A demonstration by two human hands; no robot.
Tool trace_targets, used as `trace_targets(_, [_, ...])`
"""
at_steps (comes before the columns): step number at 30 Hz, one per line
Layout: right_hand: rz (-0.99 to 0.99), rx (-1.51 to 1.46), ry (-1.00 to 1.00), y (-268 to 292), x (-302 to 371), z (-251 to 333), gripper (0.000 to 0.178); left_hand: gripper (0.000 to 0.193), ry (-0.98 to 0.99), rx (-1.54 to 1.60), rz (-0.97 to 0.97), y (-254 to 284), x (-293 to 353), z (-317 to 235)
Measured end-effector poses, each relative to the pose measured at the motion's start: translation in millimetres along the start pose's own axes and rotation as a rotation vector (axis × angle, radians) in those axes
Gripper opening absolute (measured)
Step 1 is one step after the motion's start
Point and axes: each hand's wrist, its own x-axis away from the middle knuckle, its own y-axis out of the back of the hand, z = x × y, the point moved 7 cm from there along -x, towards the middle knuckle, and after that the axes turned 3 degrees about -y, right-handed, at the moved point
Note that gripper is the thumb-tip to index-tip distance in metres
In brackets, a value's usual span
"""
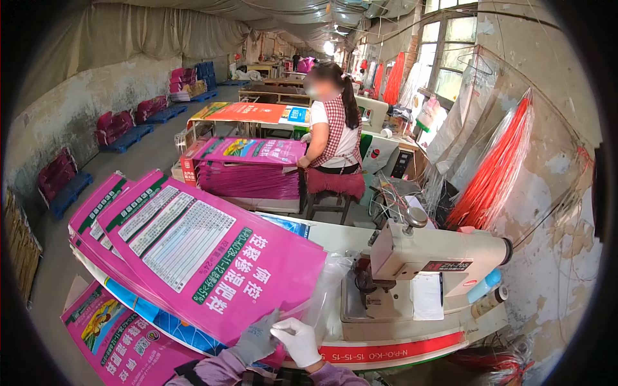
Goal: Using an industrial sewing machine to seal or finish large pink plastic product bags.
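Note:
Pink printed sacks [277, 276] lie fanned in a pile on the sewing table, printed side up. A clear plastic liner [325, 289] sticks out of the top sack's right end. My left hand [257, 338], in a grey glove, grips the near edge of the top sack; its thumb is hidden. Close against its fingertips, my right hand [297, 342] in a white glove is closed in a pinch beside the liner. What it pinches is too small to make out. Right of the liner stands a cream industrial sewing machine [438, 254].
Another pink sack [122, 341] hangs low at the left over blue printed sheeting. Ahead, a co-worker [335, 122] handles a pink sack stack [248, 183]. Red and white strands [496, 167] hang at the right wall. Blue pallets [129, 138] with bundles line the left.

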Motion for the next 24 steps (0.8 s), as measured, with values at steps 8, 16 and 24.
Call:
trace_targets(8, [-0.197, -0.095, 0.207, 2, 15, 23, 0.01, 0.072, -0.159, -0.318, -0.219, 7, -6, -20])
trace_targets(16, [-0.034, 0.085, 0.233, -7, 15, 6, 0.014, 0.03, 0.514, 0.058, 0.15, 38, 20, -14])
trace_targets(24, [0.42, 0.267, 0.531, -26, 35, 16, 0.036, 0.033, 0.403, 0.434, 0.213, 40, 40, -25])
